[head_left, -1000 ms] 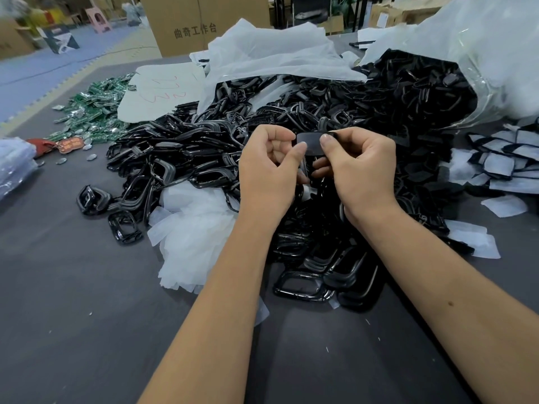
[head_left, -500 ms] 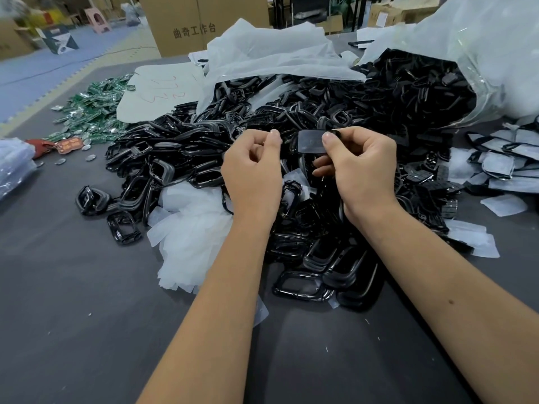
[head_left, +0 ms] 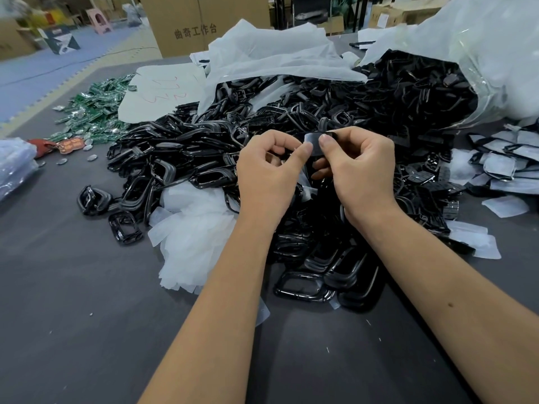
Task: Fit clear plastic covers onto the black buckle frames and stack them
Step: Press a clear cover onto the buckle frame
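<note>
Now both hands [head_left: 315, 167] pinch clear cover [head_left: 313, 145]; above buckle pile [head_left: 204, 158].

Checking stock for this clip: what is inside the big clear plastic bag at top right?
The clear plastic bag lies open on its side, with black buckle frames spilling from its mouth onto the table. Whitish folds hide the rest of its inside.

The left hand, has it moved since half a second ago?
Yes. The left hand has shifted right, toward the buckle piece the right hand pinches, away from the white covers heap.
</note>
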### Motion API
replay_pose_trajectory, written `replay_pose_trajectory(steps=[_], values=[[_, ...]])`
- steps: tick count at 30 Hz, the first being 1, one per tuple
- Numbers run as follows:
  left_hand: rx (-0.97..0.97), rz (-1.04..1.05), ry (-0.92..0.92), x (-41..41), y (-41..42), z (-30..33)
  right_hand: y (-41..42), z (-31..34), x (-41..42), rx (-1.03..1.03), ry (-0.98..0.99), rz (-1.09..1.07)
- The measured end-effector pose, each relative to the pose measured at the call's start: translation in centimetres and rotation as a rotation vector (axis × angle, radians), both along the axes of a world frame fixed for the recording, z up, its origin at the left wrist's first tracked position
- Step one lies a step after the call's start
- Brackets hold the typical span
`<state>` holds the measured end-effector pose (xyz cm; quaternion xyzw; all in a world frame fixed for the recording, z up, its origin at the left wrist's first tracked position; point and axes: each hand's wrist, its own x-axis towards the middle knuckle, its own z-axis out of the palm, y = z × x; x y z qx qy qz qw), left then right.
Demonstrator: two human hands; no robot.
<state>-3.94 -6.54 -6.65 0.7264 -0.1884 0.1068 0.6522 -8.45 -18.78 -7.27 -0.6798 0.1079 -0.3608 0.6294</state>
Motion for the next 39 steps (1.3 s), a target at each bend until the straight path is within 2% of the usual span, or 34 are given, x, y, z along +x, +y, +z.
replay_pose_trajectory(steps=[5,12,24,39], values=[[0.076,0.081,-0.108,-0.23,-0.19,-0.03,0.06,-0.11,0.10,-0.024,-0.002,-0.006],[0.122,0.078,-0.147,-0.38,-0.31,-0.14,0.00,-0.14,0.17,-0.033,-0.003,-0.015],[0.062,-0.020,-0.066,-0.17,-0.26,0.00,-0.10,-0.27,0.26,-0.038,-0.017,-0.001],[0.088,0.042,-0.134,-0.35,-0.34,0.06,0.03,-0.56,0.50,-0.079,-0.016,-0.037]])
